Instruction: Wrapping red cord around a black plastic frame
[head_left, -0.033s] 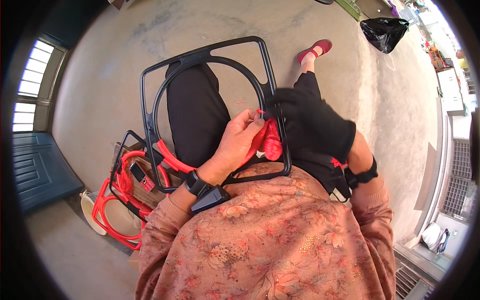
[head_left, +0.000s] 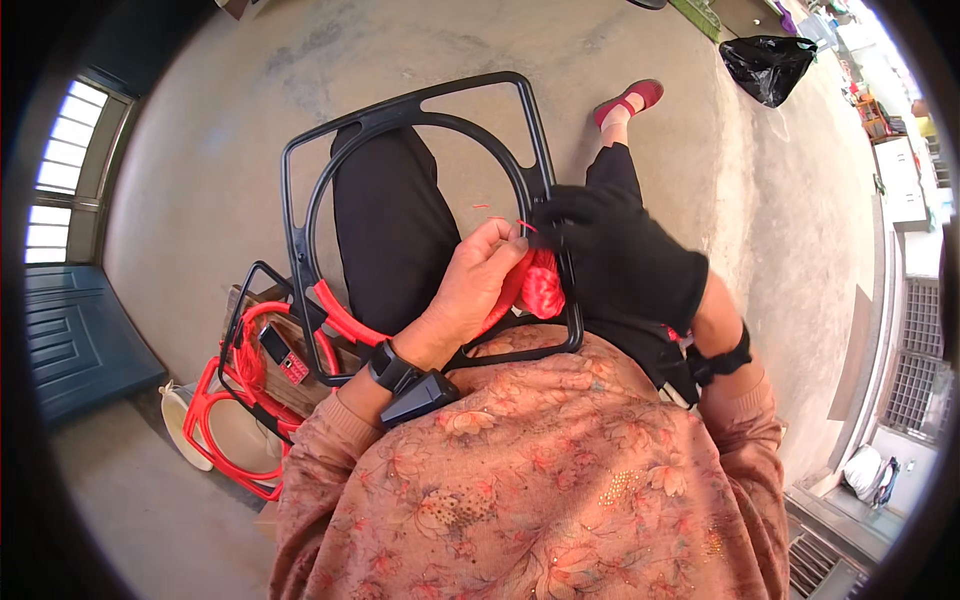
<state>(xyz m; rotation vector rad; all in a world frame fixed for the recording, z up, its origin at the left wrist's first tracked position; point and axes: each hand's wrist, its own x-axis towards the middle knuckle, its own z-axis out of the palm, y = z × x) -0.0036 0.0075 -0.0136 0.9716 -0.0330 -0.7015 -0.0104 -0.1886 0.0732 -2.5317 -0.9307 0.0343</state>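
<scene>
Head view, black rectangular frame with round inner ring (head_left: 385, 118): across the black-trousered lap (head_left: 395, 220).
Glossy red cord bundle (head_left: 542, 292): near the frame's lower right corner.
Bare left hand (head_left: 472, 282): thumb and forefinger pinching the cord beside the ring.
Black-gloved right hand (head_left: 635, 250): over the frame's right edge; grip cannot be told.
Red-and-black keypad phone (head_left: 285, 353): left of the frame, markings unreadable.

So there's a shiny black plastic bag (head_left: 768, 68) slumped upper right, a bright barred window (head_left: 62, 160) far left, blue panelled door (head_left: 85, 335) just below it, and a red keypad phone (head_left: 290, 363) lower left.
</scene>
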